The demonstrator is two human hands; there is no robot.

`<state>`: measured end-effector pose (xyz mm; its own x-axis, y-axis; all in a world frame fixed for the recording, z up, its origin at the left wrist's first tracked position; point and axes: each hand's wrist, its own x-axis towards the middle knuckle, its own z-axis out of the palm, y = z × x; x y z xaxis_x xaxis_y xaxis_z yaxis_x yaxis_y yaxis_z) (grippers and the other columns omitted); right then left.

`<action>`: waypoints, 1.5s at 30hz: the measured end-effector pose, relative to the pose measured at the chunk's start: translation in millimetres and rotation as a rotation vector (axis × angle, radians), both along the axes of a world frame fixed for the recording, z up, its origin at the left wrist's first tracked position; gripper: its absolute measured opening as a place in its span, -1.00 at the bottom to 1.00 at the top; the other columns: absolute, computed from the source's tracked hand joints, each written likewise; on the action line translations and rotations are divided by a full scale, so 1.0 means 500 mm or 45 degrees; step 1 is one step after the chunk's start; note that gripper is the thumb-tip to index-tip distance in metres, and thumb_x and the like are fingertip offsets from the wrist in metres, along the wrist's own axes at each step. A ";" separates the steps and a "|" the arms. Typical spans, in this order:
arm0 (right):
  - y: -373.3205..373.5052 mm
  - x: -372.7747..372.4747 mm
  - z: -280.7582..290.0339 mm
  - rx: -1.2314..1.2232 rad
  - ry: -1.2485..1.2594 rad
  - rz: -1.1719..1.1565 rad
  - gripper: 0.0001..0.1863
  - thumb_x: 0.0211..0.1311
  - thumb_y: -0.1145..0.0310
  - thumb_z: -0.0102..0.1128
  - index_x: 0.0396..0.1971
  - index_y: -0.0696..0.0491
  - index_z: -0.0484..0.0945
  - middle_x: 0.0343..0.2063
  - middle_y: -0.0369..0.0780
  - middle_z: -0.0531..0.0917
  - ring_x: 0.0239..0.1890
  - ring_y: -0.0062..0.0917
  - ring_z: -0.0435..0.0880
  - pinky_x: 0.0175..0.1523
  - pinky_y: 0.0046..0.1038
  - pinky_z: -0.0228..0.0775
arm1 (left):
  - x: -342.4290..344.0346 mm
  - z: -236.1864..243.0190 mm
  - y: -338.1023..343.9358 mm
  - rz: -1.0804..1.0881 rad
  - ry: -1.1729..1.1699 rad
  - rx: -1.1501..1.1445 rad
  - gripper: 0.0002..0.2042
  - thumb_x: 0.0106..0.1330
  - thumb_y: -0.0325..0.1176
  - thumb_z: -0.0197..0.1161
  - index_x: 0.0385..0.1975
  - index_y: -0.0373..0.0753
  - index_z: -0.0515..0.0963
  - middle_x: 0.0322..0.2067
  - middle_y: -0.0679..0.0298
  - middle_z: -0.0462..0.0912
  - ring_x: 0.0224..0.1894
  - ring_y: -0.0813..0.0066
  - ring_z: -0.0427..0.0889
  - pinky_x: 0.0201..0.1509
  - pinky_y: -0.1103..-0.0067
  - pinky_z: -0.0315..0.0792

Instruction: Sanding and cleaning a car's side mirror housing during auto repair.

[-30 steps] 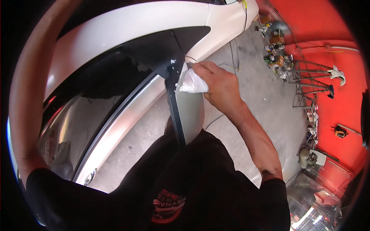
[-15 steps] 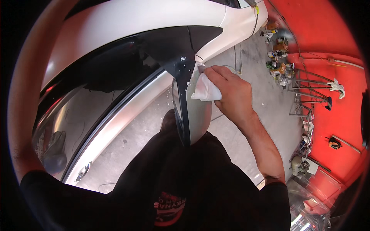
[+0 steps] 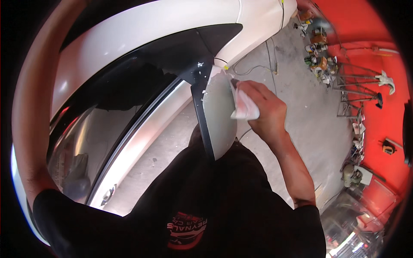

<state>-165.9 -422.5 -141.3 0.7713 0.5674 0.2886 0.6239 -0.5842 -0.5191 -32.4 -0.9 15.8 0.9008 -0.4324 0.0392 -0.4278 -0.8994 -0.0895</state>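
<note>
My right hand (image 3: 267, 109) is closed around a crumpled white cloth (image 3: 247, 105), just to the right of a car's side mirror. A small dark tip (image 3: 234, 81) sticks out by the fingers; I cannot make out what it is. The side mirror (image 3: 219, 116) has a dull grey-green housing with a pale pinkish patch at its far end and a black strip along its left. White flakes (image 3: 199, 65) are scattered on the black base near it. My left arm (image 3: 32, 116) reaches up along the left edge, and its hand lies out of the picture.
The white car body (image 3: 150, 19) and dark side window (image 3: 137, 77) fill the left. A cable (image 3: 275, 60) trails over the grey floor (image 3: 301, 124). Cans and boxes (image 3: 318, 56) and metal stands (image 3: 350, 88) line the red wall (image 3: 370, 26) at right.
My right hand with the cloth has moved right, off the mirror housing and slightly down. More of the housing's far end shows. The whole view has shifted a little.
</note>
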 end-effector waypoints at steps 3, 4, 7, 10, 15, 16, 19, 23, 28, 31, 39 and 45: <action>-0.027 -0.026 -0.011 -0.009 0.050 0.048 -0.44 -0.02 0.51 0.66 0.09 -0.03 0.78 0.08 -0.27 0.83 0.04 -0.33 0.87 0.09 -0.40 0.77 | -0.006 0.011 -0.021 0.033 0.059 0.005 -0.73 0.40 -0.23 0.42 -0.13 -0.34 0.75 -0.20 -0.06 0.77 -0.07 -0.09 0.77 0.09 0.20 0.62; -0.028 -0.031 -0.014 0.066 -0.032 0.068 -0.44 -0.03 0.50 0.66 0.08 -0.03 0.78 0.07 -0.28 0.83 0.03 -0.33 0.87 0.09 -0.41 0.76 | -0.012 0.015 -0.032 0.056 0.078 0.000 -0.74 0.41 -0.24 0.42 -0.12 -0.34 0.75 -0.18 -0.06 0.77 -0.06 -0.08 0.76 0.10 0.20 0.62; -0.015 -0.025 -0.020 0.056 -0.105 0.057 -0.44 -0.04 0.45 0.66 0.07 -0.03 0.79 0.06 -0.29 0.83 0.00 -0.34 0.86 0.07 -0.42 0.75 | -0.044 0.019 -0.065 0.074 -0.032 0.087 -0.74 0.42 -0.26 0.42 -0.10 -0.33 0.75 -0.15 -0.05 0.76 -0.03 -0.07 0.76 0.14 0.20 0.62; 0.004 -0.010 -0.021 0.019 -0.157 0.023 -0.45 -0.04 0.40 0.64 0.07 -0.04 0.79 0.04 -0.31 0.83 -0.02 -0.35 0.85 0.05 -0.42 0.74 | -0.054 0.024 -0.088 -0.007 -0.095 0.126 -0.74 0.42 -0.27 0.43 -0.09 -0.33 0.76 -0.13 -0.05 0.76 -0.03 -0.06 0.76 0.14 0.19 0.62; 0.012 0.017 -0.019 0.010 -0.118 0.060 -0.49 0.02 0.42 0.59 0.07 -0.06 0.79 0.02 -0.29 0.82 -0.04 -0.34 0.86 0.03 -0.41 0.73 | -0.043 0.027 -0.089 0.161 0.018 0.072 -0.75 0.42 -0.29 0.43 -0.07 -0.34 0.77 -0.13 -0.05 0.77 -0.01 -0.07 0.77 0.15 0.20 0.63; 0.009 0.018 -0.019 0.060 -0.179 0.101 -0.49 0.02 0.43 0.58 0.07 -0.06 0.79 0.01 -0.28 0.82 -0.04 -0.33 0.86 0.03 -0.41 0.73 | -0.044 0.026 -0.087 0.120 -0.028 0.103 -0.75 0.42 -0.29 0.43 -0.07 -0.34 0.77 -0.13 -0.05 0.77 -0.01 -0.07 0.77 0.16 0.20 0.63; 0.003 0.020 -0.021 -0.069 -0.071 0.080 -0.51 0.05 0.43 0.57 0.07 -0.06 0.79 0.03 -0.27 0.82 -0.03 -0.33 0.86 0.04 -0.41 0.73 | -0.052 0.022 -0.085 0.020 -0.089 0.103 -0.75 0.42 -0.30 0.43 -0.07 -0.34 0.77 -0.13 -0.05 0.78 -0.01 -0.07 0.76 0.16 0.20 0.63; 0.012 0.031 -0.017 -0.067 -0.067 0.098 -0.52 0.12 0.44 0.54 0.11 -0.09 0.77 0.05 -0.28 0.81 -0.03 -0.32 0.86 0.04 -0.39 0.73 | -0.059 0.024 -0.089 0.058 -0.079 0.122 -0.76 0.42 -0.30 0.43 -0.07 -0.34 0.78 -0.12 -0.06 0.78 0.00 -0.07 0.76 0.17 0.21 0.63; 0.041 0.054 -0.001 -0.072 -0.025 0.132 -0.49 0.18 0.45 0.50 0.17 -0.13 0.74 0.04 -0.29 0.81 -0.03 -0.32 0.86 0.03 -0.37 0.72 | -0.051 0.020 -0.068 0.008 -0.084 0.099 -0.76 0.42 -0.30 0.41 -0.09 -0.35 0.77 -0.13 -0.08 0.79 -0.01 -0.06 0.77 0.16 0.22 0.63; 0.035 0.033 0.015 -0.106 -0.036 0.129 -0.49 0.12 0.48 0.54 0.13 -0.11 0.77 0.04 -0.29 0.82 -0.01 -0.31 0.86 0.06 -0.39 0.73 | -0.022 0.015 -0.040 -0.019 -0.009 0.018 -0.74 0.42 -0.29 0.41 -0.10 -0.37 0.77 -0.16 -0.10 0.80 -0.05 -0.06 0.78 0.13 0.23 0.64; 0.031 0.052 0.031 -0.293 -0.119 0.290 -0.43 0.04 0.50 0.57 0.14 -0.11 0.78 0.09 -0.29 0.83 0.04 -0.33 0.85 0.07 -0.41 0.74 | -0.003 -0.002 -0.003 0.057 0.046 -0.012 -0.73 0.39 -0.21 0.40 -0.18 -0.33 0.75 -0.25 -0.04 0.82 -0.15 -0.08 0.79 -0.01 0.21 0.64; 0.054 0.066 0.052 -0.341 -0.099 0.318 -0.37 0.01 0.54 0.56 0.18 -0.15 0.78 0.05 -0.30 0.82 0.02 -0.35 0.84 0.02 -0.39 0.73 | -0.014 -0.002 -0.012 0.029 -0.004 0.025 -0.75 0.38 -0.20 0.40 -0.19 -0.28 0.77 -0.28 0.00 0.83 -0.18 -0.06 0.80 -0.01 0.21 0.64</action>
